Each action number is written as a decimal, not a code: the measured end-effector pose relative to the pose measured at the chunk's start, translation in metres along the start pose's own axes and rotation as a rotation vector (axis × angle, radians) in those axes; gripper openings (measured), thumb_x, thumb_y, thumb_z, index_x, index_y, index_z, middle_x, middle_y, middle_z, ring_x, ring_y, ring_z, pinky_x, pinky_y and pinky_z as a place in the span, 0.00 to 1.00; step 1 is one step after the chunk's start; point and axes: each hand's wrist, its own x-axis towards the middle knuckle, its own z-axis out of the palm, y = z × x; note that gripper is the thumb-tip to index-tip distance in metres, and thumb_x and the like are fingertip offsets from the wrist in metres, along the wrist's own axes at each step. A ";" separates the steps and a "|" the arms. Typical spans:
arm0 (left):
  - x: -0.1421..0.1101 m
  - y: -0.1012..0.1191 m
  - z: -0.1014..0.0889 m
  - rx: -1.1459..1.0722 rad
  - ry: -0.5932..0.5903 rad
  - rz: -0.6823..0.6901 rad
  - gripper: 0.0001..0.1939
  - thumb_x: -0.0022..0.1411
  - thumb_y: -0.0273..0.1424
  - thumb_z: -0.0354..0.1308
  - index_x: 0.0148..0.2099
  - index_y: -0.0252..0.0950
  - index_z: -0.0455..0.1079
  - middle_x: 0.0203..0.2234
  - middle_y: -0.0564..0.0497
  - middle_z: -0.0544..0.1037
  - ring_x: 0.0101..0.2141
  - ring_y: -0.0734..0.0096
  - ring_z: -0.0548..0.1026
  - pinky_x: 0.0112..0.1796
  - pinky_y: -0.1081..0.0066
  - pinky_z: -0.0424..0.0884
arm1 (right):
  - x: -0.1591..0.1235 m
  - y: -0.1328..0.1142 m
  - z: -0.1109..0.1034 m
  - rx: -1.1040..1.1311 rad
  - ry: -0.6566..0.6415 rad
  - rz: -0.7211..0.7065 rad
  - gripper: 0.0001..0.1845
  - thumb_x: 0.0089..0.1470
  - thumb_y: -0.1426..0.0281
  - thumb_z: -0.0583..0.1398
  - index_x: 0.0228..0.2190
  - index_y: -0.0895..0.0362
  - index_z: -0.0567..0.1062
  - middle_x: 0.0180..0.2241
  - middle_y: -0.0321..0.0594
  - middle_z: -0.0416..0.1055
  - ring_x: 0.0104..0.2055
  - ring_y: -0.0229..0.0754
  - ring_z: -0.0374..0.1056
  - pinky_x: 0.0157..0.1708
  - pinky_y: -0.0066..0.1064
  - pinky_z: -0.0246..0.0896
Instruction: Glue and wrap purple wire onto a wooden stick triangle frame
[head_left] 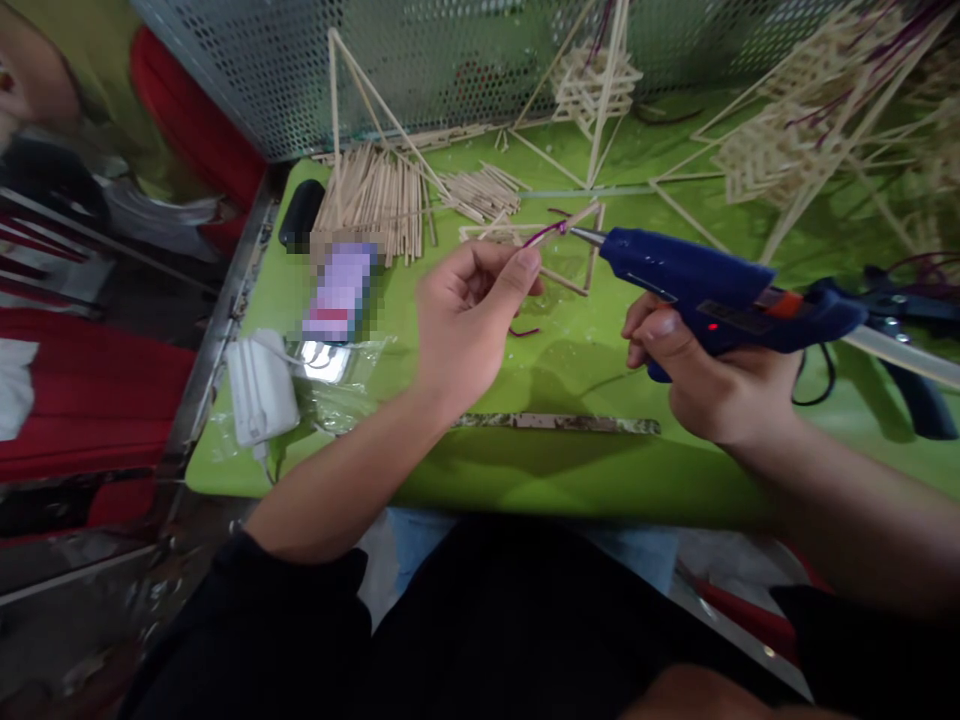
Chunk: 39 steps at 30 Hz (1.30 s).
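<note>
My left hand (472,310) pinches a thin wooden stick with purple cord (561,228) along it, knotted near the tip. My right hand (709,385) wraps round the handle of a blue glue gun (682,268). A small red light glows on the gun's side. Its metal nozzle points left, close to the knot; whether it touches I cannot tell. Just behind lies a flat frame of wooden sticks (591,262), partly hidden by my left hand and the cord. Another bit of purple cord shows below my left fingers. A clear glue stick (904,355) sticks out of the gun's back.
Wooden sticks (390,205) lie piled at the back left, beside a phone (341,290) and a white power bank (261,388). Stick structures (600,90) stand along the back. Blue-handled pliers (919,385) lie at right. A patterned strip (559,423) lies near the front edge.
</note>
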 end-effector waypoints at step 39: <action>0.001 0.000 -0.001 0.078 -0.018 0.140 0.15 0.76 0.49 0.73 0.46 0.43 0.83 0.32 0.55 0.83 0.29 0.76 0.78 0.30 0.72 0.75 | 0.006 0.001 0.007 0.089 0.146 -0.123 0.20 0.70 0.45 0.71 0.33 0.45 0.84 0.33 0.43 0.78 0.32 0.52 0.75 0.34 0.50 0.73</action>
